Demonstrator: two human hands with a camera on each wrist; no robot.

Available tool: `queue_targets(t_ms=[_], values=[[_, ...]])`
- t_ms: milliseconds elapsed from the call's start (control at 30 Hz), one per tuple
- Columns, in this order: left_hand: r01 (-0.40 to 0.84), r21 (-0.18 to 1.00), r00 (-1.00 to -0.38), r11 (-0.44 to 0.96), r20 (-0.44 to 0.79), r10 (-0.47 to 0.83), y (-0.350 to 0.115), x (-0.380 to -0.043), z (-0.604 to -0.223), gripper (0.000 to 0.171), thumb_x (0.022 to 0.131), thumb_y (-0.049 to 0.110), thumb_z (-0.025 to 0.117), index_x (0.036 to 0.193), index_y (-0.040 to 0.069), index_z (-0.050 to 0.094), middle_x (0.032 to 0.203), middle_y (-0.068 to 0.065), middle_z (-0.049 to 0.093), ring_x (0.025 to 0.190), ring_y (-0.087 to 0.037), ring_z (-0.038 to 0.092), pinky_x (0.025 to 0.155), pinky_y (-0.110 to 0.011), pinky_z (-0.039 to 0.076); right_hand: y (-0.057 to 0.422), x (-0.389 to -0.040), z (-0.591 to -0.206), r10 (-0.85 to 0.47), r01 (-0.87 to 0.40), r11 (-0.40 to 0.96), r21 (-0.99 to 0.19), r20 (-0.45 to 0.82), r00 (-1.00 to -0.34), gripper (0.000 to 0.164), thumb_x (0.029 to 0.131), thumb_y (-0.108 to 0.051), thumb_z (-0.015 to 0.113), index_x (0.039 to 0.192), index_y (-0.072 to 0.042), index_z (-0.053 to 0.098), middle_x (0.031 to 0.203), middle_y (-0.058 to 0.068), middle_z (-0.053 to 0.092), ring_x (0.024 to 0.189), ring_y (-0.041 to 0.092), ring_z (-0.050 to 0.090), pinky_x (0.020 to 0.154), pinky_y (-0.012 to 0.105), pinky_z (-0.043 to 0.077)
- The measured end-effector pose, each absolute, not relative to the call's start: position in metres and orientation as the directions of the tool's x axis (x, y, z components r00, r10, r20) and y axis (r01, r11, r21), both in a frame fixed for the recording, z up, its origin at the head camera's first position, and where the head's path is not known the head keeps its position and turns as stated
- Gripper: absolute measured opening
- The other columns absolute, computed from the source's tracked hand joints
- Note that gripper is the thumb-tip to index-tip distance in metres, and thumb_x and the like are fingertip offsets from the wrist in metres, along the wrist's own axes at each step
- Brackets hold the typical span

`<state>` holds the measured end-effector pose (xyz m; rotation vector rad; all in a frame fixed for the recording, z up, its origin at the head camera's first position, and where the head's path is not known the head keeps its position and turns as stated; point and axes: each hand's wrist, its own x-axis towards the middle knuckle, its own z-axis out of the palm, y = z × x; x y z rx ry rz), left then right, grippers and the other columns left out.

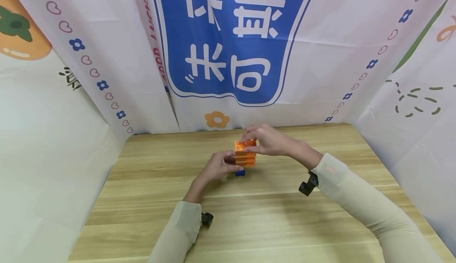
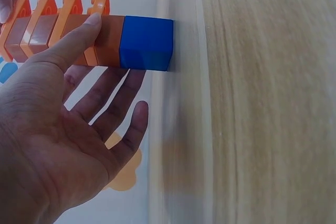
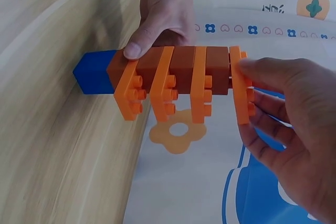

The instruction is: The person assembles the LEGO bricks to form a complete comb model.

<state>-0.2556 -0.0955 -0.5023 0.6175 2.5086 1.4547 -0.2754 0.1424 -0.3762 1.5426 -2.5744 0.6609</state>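
Observation:
A tower of toy building bricks stands upright on the table, with a blue brick at its base. Above it, brown bricks alternate with flat orange plates whose studded ends jut out to one side. My left hand holds the tower low down, its thumb against the lowest brown brick and orange plate, other fingers behind. At the top, my right hand pinches the uppermost orange plate between thumb and fingers. A thin gap shows between that plate and the brown brick below it in the right wrist view.
The wood-grain table runs back to a printed white cloth hanging behind and on both sides. Black wrist cameras sit at both sleeve cuffs.

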Motion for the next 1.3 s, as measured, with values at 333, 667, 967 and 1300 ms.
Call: queue_targets(t_ms=[333,667,967,1300], values=[[0.252,0.860,-0.903,0.443,0.045,0.427,-0.095,-0.256,-0.502,0.027,0.090,0.018,0.087,0.114,0.012,0.076,0.112,-0.003,0.079,0.101,-0.017,0.075,0.094,-0.040,0.061,0.137,-0.273,-0.371,-0.819,-0.847,0.445,-0.291,0.251,-0.517,0.024,0.093,-0.012,0.082,0.115,-0.002,0.081,0.108,0.011,0.078,0.094,0.021,0.074,0.084,0.031,0.062],[0.265,0.856,-0.899,0.443,0.053,0.435,-0.095,-0.256,-0.502,0.026,0.091,0.019,0.087,0.113,0.010,0.076,0.110,-0.004,0.079,0.100,-0.017,0.074,0.092,-0.038,0.061,0.134,-0.271,-0.369,-0.814,-0.831,0.459,-0.314,0.226,-0.535,0.022,0.094,-0.011,0.081,0.114,-0.001,0.081,0.108,0.011,0.078,0.098,0.023,0.075,0.087,0.032,0.062],[0.269,0.848,-0.900,0.458,0.052,0.433,-0.095,-0.256,-0.501,0.023,0.090,0.019,0.088,0.109,0.012,0.076,0.109,-0.002,0.079,0.099,-0.016,0.074,0.091,-0.038,0.061,0.134,-0.269,-0.368,-0.815,-0.837,0.459,-0.298,0.233,-0.530,0.023,0.094,-0.012,0.082,0.114,-0.001,0.081,0.104,0.011,0.078,0.091,0.019,0.074,0.079,0.026,0.062],[0.276,0.847,-0.898,0.454,0.058,0.437,-0.096,-0.256,-0.500,0.023,0.091,0.018,0.087,0.110,0.012,0.075,0.109,-0.002,0.078,0.098,-0.015,0.073,0.091,-0.038,0.061,0.135,-0.268,-0.366,-0.819,-0.840,0.463,-0.282,0.227,-0.527,0.024,0.093,-0.011,0.083,0.115,-0.002,0.081,0.107,0.011,0.078,0.091,0.020,0.074,0.081,0.027,0.062]])
